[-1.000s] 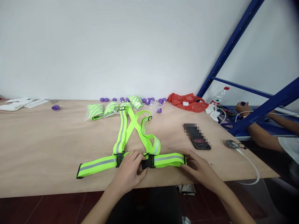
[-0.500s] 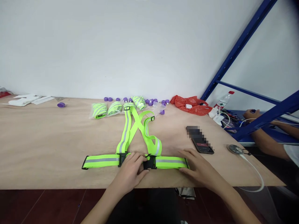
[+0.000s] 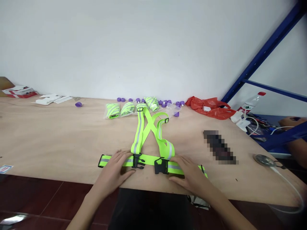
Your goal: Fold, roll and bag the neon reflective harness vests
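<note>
A neon-green reflective harness (image 3: 150, 126) lies on the wooden table, its shoulder straps crossed and its waist strap running along the near side. The black prong half of the buckle (image 3: 137, 161) and the black socket half (image 3: 161, 166) lie apart. My left hand (image 3: 117, 167) rests over the left part of the waist strap, fingers spread and thumb apart. On the right part of that strap lies my right hand (image 3: 188, 172), also open, beside the socket half. Neither hand is closed round anything.
Bagged reflective straps (image 3: 112, 110) and purple caps (image 3: 164, 103) line the wall side. A red plastic bag (image 3: 211, 108), a blurred-out phone (image 3: 219, 147) and a round corded device (image 3: 265, 160) are rightward. Beyond the blue frame (image 3: 266, 54), another person's hand shows.
My left hand has moved left off the buckle area onto the left strap, uncovering the prongs. My right hand has moved inward toward the socket half. The view has turned left.
</note>
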